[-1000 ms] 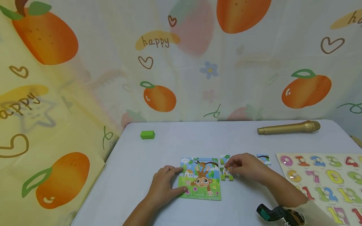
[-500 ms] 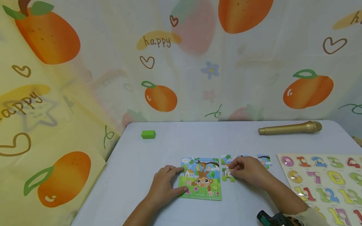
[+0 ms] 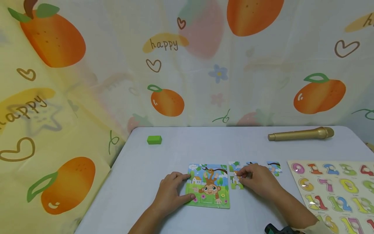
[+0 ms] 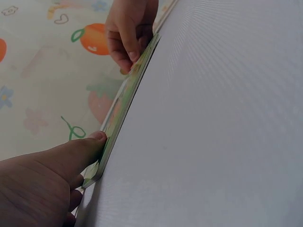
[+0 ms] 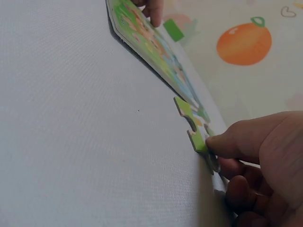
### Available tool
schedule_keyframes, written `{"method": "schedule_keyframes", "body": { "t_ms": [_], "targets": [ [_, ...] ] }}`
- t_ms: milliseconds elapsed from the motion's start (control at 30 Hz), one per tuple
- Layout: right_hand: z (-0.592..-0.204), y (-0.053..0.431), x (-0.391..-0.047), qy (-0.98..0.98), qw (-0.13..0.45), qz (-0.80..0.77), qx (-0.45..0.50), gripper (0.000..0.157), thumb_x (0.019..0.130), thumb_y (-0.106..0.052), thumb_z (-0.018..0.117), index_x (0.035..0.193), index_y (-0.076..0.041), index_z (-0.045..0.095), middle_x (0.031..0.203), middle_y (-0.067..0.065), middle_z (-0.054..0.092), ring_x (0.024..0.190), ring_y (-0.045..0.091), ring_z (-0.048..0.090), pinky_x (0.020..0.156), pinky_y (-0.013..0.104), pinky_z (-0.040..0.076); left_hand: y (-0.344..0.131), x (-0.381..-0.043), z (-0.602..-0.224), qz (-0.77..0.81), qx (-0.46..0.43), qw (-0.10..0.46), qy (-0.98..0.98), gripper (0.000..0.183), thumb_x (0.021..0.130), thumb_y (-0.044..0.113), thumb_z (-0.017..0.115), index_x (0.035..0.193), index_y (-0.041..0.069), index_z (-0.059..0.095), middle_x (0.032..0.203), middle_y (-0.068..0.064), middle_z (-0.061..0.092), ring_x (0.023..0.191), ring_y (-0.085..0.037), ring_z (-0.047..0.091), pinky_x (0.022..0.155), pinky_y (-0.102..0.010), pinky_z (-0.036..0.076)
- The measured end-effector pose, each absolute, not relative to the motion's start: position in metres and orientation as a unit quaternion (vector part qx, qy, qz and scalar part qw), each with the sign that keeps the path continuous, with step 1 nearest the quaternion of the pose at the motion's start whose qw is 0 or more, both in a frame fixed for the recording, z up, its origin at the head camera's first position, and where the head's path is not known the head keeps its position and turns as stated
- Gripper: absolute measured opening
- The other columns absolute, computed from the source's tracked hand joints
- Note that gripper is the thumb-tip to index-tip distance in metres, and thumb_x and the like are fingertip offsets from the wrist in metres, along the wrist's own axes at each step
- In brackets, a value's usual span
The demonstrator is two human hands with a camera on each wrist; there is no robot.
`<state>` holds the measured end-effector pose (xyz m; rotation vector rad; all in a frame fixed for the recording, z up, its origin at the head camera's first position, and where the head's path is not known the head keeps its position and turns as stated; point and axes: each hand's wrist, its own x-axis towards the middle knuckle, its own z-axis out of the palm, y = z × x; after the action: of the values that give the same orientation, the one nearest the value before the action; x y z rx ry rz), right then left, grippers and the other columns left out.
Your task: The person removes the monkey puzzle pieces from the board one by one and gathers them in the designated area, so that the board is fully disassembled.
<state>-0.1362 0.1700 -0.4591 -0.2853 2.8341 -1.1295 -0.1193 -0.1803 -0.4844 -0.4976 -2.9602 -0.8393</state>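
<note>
Left hand (image 3: 171, 192): fingers extended, thumb and index finger touching the left edge of the board (image 3: 208, 188). Right hand (image 3: 258, 178): pinches the green piece (image 5: 197, 141) just right of the board. The board's monkey picture looks whole; printed or fitted, cannot tell. Judged outstanding: at least four loose pieces right of the board, including the leafy piece (image 3: 234, 165) and branch piece (image 3: 273, 164). Farther right: number puzzle (image 3: 317, 178). Behind, left: block (image 3: 154, 140); behind, right: microphone (image 3: 301, 134).

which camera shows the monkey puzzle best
The head view: the monkey puzzle shows its picture clearly from above. Left wrist view shows mostly its edge; right wrist view shows it slanted and cropped at the top.
</note>
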Motion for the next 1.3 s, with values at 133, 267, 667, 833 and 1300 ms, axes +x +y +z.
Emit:
{"method": "schedule_keyframes", "body": {
  "t_ms": [133,267,667,833,1300],
  "targets": [
    [-0.460,0.170,-0.136,0.926,0.040,-0.366,-0.085,0.008,0.090,-0.015,0.083,0.095,-0.020,0.079,0.089,-0.010,0.068,0.088,0.015,0.057,0.077,0.038,0.048,-0.180,-0.119,-0.484,-0.269,-0.159,0.014,-0.950,0.072,0.080,0.054,0.092,0.140,0.020,0.070,0.122,0.006,0.061,0.115,-0.020,0.056,0.098,-0.049,0.043],
    [-0.461,0.170,-0.136,0.927,0.038,-0.365,-0.083,0.008,0.090,-0.015,0.083,0.094,-0.020,0.078,0.089,-0.010,0.068,0.089,0.015,0.057,0.077,0.039,0.048,-0.180,-0.119,-0.484,-0.270,-0.159,0.017,-0.949,0.072,0.079,0.052,0.092,0.140,0.020,0.070,0.122,0.005,0.061,0.114,-0.020,0.056,0.098,-0.049,0.043],
    [-0.457,0.168,-0.137,0.918,0.047,-0.384,-0.084,0.004,0.091,-0.022,0.080,0.090,-0.018,0.077,0.087,-0.010,0.068,0.083,0.014,0.058,0.076,0.038,0.047,-0.181,-0.117,-0.483,-0.270,-0.166,0.017,-0.948,0.078,0.077,0.057,0.092,0.142,0.019,0.070,0.122,0.006,0.061,0.113,-0.019,0.055,0.097,-0.049,0.043],
    [-0.452,0.165,-0.139,0.913,0.048,-0.400,-0.073,0.004,0.092,-0.019,0.077,0.089,-0.017,0.078,0.083,-0.009,0.069,0.081,0.015,0.059,0.075,0.036,0.048,-0.182,-0.116,-0.482,-0.263,-0.172,0.014,-0.949,0.083,0.074,0.061,0.093,0.142,0.019,0.070,0.122,0.005,0.060,0.112,-0.020,0.055,0.097,-0.050,0.043],
    [-0.446,0.149,-0.151,0.883,0.088,-0.440,-0.135,0.006,0.096,-0.017,0.076,0.101,-0.015,0.079,0.089,-0.006,0.067,0.082,0.017,0.059,0.069,0.032,0.050,-0.177,-0.121,-0.477,-0.279,-0.162,0.008,-0.946,0.074,0.079,0.059,0.090,0.139,0.022,0.069,0.120,0.006,0.057,0.111,-0.017,0.055,0.096,-0.044,0.049]
  ]
}}
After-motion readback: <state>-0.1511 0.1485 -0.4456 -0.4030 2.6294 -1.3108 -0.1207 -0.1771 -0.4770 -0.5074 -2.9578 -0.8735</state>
